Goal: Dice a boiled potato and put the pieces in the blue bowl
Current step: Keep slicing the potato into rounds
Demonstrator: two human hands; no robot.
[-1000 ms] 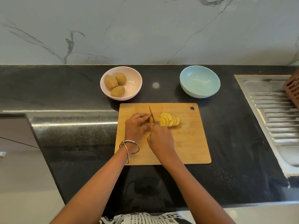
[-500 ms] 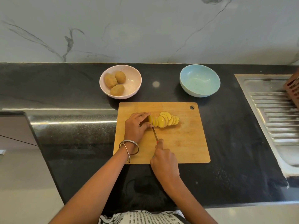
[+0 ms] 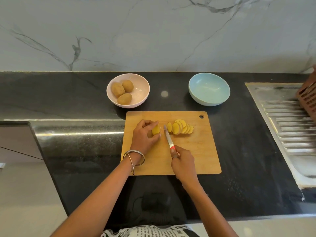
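On the black worktop, seen from above through a head-worn camera, lies a wooden cutting board with a hanging hole in its far right corner. The left hand rests on the board, its grip curled around the uncut end of a peeled boiled potato; only a small yellow patch of that piece shows between thumb and fingers. The right hand has its grip closed around a knife. The handle is almost wholly hidden in the fist, with just a red band showing at the blade's base. The blade points away from the person, and its tip lies between the held piece and a fanned row of potato slices to the right.

Behind the board, a pink bowl holds three unpeeled potatoes, and the blue bowl stands to its right with no potato in it. At the right edge, a steel sink drainboard is blurred and cut off, and a brown slotted object is only partly in view. Two bangles circle the left wrist.

Half a second ago the left hand held the potato end right against the slices; now a gap separates them, and the knife tip sits in it.
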